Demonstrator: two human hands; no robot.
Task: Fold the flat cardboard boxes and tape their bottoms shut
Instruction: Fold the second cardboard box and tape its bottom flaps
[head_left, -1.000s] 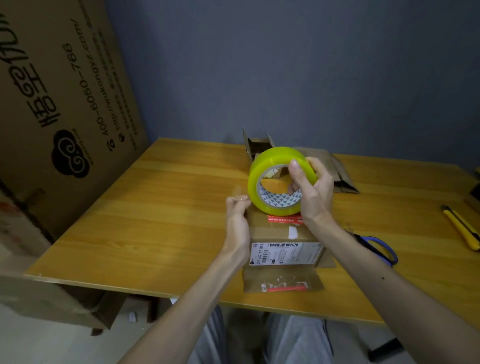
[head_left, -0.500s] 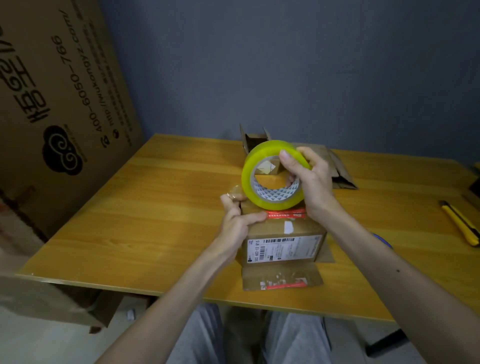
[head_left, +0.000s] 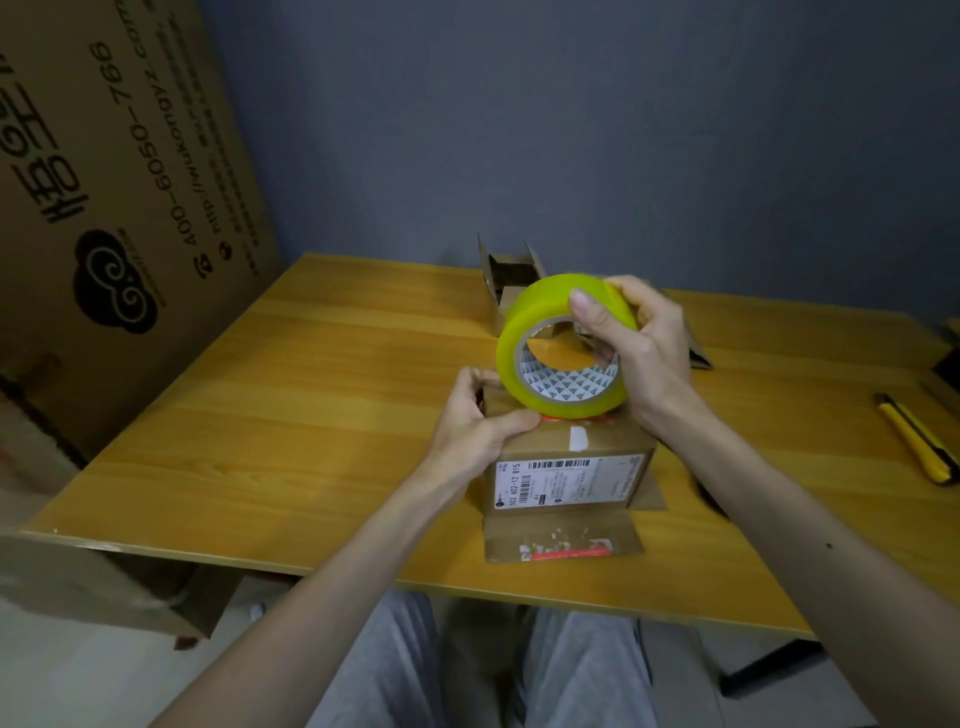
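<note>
A small brown cardboard box (head_left: 566, 480) with a white shipping label stands on the wooden table (head_left: 311, 415) near its front edge, one flap lying flat toward me. My right hand (head_left: 631, 343) grips a yellow-green tape roll (head_left: 540, 332), thumb on the outer band, fingers through the core, holding it just above the box's top. My left hand (head_left: 480, 421) holds the box's top left corner, thumb pressed flat along the top next to the roll.
Another open cardboard box (head_left: 511, 273) and a flattened one behind my right hand lie at the table's back. A yellow utility knife (head_left: 914, 436) lies at the right. A large printed carton (head_left: 104, 208) leans at the left.
The tape roll came down onto the box's top. My left hand dropped from the tape's loose end to the box's top left corner, its thumb pressing onto the top.
</note>
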